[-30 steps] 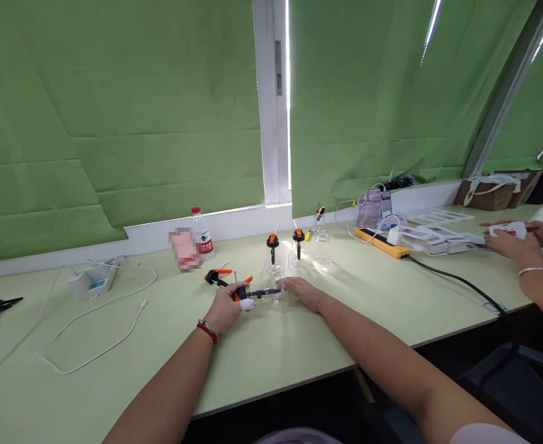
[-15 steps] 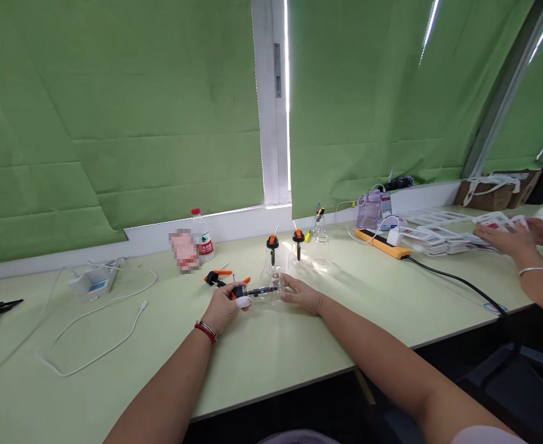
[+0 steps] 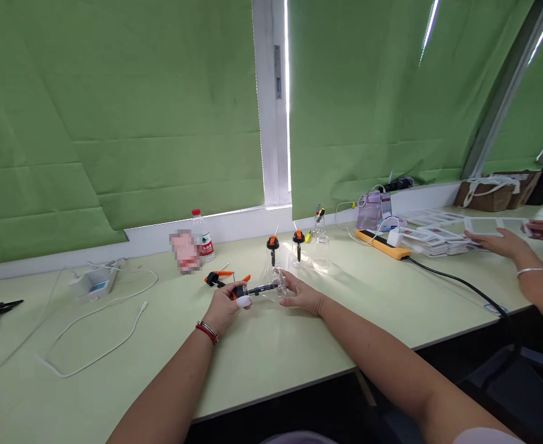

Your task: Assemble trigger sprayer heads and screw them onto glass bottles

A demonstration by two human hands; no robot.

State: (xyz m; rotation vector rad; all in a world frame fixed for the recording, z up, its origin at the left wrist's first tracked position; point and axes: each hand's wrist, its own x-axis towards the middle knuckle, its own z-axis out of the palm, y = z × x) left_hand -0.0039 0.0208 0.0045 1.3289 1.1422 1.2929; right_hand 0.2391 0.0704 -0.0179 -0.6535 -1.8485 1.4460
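Clear vessel [image 3: 268, 292], likely light and breakable, best gripped by its ends, is held at black cap [image 3: 238, 292] by left hand [image 3: 225, 308], base by right hand [image 3: 302, 293].

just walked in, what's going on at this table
The person's left hand holds a black-and-orange top, its dark rod pointing toward the right hand, which holds a clear vessel. Behind them, two similar tops stand upright on clear vessels; another lies near the left hand. Further right, a co-worker's hands hold a white frame.
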